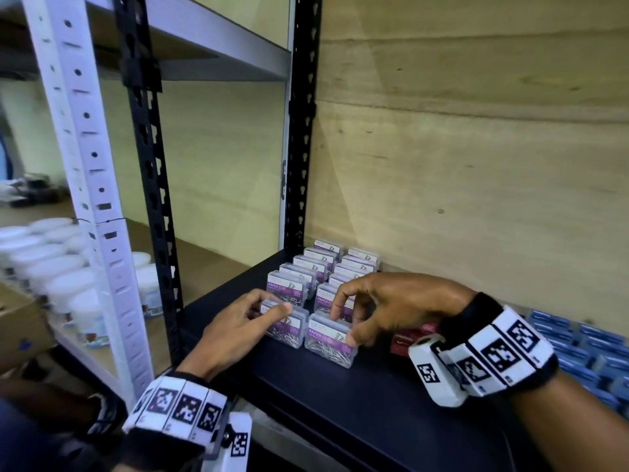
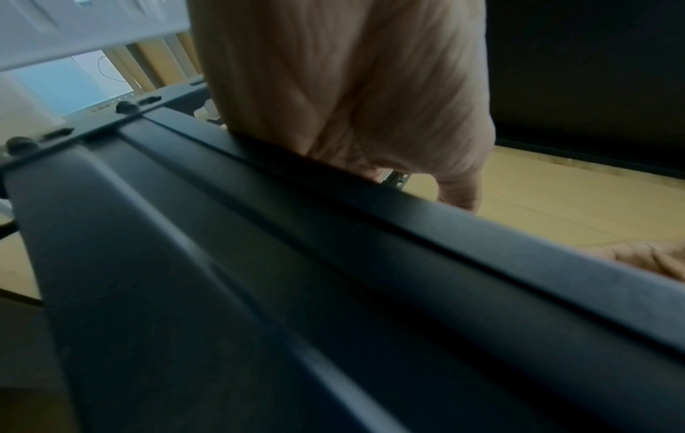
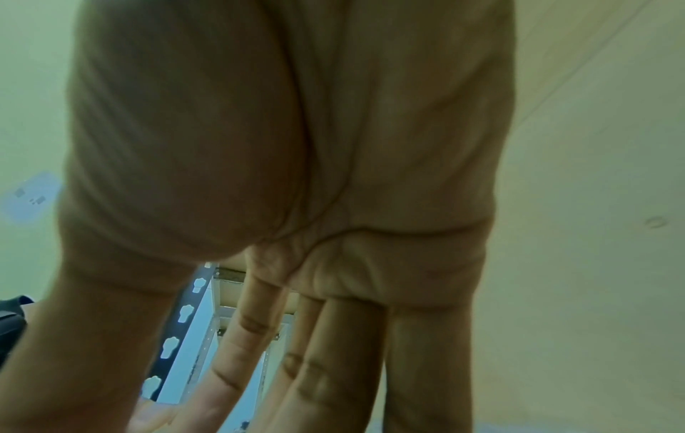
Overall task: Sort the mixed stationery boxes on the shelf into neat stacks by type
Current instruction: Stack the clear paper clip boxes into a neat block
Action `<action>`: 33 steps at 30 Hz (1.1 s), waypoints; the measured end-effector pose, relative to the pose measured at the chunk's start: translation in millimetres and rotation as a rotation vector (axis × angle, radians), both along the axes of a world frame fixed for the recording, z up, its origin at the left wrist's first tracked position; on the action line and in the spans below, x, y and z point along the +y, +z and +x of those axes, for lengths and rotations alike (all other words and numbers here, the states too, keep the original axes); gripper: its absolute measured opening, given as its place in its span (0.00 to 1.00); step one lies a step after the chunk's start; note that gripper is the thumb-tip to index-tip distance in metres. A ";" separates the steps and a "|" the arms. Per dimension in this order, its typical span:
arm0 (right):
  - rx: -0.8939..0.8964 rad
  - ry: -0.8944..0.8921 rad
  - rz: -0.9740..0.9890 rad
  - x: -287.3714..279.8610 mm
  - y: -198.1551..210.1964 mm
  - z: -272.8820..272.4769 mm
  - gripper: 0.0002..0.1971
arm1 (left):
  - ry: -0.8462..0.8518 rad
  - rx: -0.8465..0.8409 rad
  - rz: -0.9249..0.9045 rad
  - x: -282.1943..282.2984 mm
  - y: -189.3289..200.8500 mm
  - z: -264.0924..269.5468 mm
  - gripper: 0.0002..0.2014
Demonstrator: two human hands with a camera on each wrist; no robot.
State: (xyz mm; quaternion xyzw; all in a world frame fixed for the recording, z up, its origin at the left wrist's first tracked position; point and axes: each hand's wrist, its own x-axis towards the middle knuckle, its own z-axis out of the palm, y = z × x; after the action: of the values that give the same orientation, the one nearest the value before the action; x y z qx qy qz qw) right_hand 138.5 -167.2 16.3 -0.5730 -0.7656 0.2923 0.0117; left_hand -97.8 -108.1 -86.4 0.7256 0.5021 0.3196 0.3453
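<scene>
Clear paper clip boxes with purple labels stand in two rows on the black shelf, running back toward the corner. My left hand pinches the front box of the left row, thumb on its top edge. With index finger behind and thumb in front, my right hand pinches the front box of the right row. Both boxes sit on the shelf. The left wrist view gives only my palm above the shelf's front rail. The right wrist view is filled by my palm and fingers; no box shows there.
Red boxes lie just right of the paper clip rows, partly behind my right wrist. Several blue boxes fill the shelf's right side. A wooden wall backs the shelf. Black upright, white upright and white-lidded jars stand at left.
</scene>
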 end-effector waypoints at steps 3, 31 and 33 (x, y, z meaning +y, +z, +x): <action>-0.011 0.016 -0.013 -2.0 2.3 0.8 0.18 | -0.012 0.000 -0.008 0.5 -0.1 -1.3 0.30; -0.261 -0.103 0.279 27.1 19.9 -12.4 0.17 | -0.165 0.368 0.212 37.8 70.0 1.4 0.14; -0.301 -0.130 0.292 37.1 19.0 -13.9 0.18 | -0.203 0.504 0.290 51.0 74.1 6.5 0.14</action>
State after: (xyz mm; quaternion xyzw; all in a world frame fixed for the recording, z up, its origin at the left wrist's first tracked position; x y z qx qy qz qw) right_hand 124.6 -130.1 35.3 -0.6506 -0.7543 0.0882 -0.0011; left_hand -91.3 -57.1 -12.4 0.8703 0.4459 0.1617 0.1327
